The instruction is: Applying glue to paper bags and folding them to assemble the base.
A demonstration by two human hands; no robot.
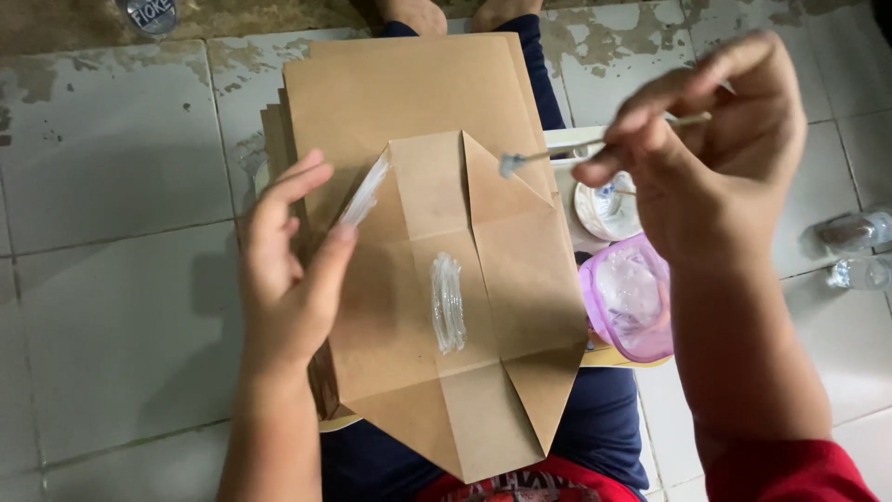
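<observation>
paper bag point(418, 270) on lap | tub point(630, 297) right of it | cup point(606, 206) behind tub

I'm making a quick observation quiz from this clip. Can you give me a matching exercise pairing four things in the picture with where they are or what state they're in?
Things:
1. brown paper bag
2. glue smear
3. thin stick
4. purple container

Places or states:
a. pinched in the right hand
b. wet streak on the folded bag bottom
c. on the lap, steadied by the left hand
d. open, beside the bag

Pairs: 1-c, 2-b, 3-a, 4-d
</observation>
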